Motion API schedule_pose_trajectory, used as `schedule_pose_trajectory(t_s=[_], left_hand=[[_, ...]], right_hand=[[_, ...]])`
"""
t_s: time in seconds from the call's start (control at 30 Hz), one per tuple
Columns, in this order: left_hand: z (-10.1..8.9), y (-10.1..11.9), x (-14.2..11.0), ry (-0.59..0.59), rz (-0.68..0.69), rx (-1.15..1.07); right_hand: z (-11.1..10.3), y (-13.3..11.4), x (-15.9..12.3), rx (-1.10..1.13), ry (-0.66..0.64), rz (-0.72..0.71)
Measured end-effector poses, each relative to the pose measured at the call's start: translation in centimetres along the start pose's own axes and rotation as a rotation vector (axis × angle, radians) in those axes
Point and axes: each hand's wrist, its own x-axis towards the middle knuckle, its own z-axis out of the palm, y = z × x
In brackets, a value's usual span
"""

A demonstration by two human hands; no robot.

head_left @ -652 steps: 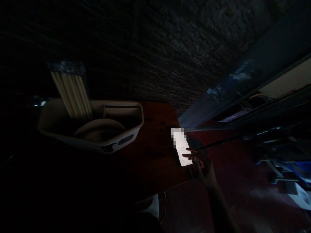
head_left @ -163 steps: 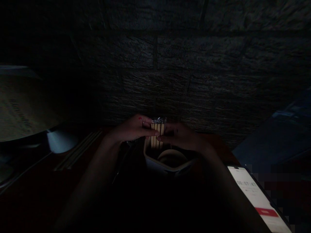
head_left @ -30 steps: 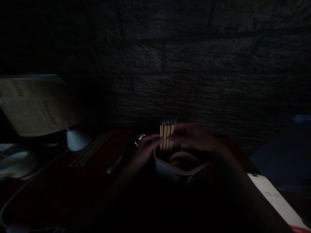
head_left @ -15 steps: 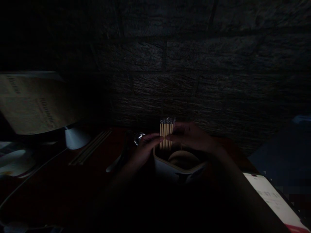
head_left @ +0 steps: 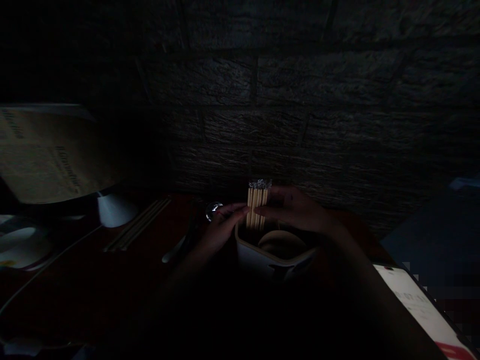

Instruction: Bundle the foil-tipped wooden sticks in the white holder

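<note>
A bundle of wooden chopsticks with crinkled clear wrapping at the top stands upright between my hands. My left hand pinches it from the left side. From the right, my right hand holds the same bundle, thumb across its front. Below them is a pale, square-rimmed container, and the bundle's lower ends reach down inside its far left corner. A round, bowl-like thing lies in the container. Deep shadow hides the container's lower part and my forearms.
On the dark red table lie several loose chopsticks and a spoon. A lamp with a printed shade and a white bowl are left. A lit phone lies right. A stone wall rises behind.
The view has shifted slightly, moving most things a little left and up. My left thumb has slid a little left on the bundle; both hands still hold it over the container.
</note>
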Motion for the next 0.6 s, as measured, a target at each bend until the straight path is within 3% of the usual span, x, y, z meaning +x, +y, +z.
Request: schedule_pose_trajectory(t_s=[0.27, 0.6], left_hand=[[0.31, 0.25, -0.28, 0.07, 0.094, 0.061], [0.09, 0.09, -0.28, 0.046, 0.095, 0.079]], right_hand=[[0.07, -0.02, 0.02, -0.007, 0.011, 0.001], [0.27, -0.05, 0.14, 0.022, 0.008, -0.009]])
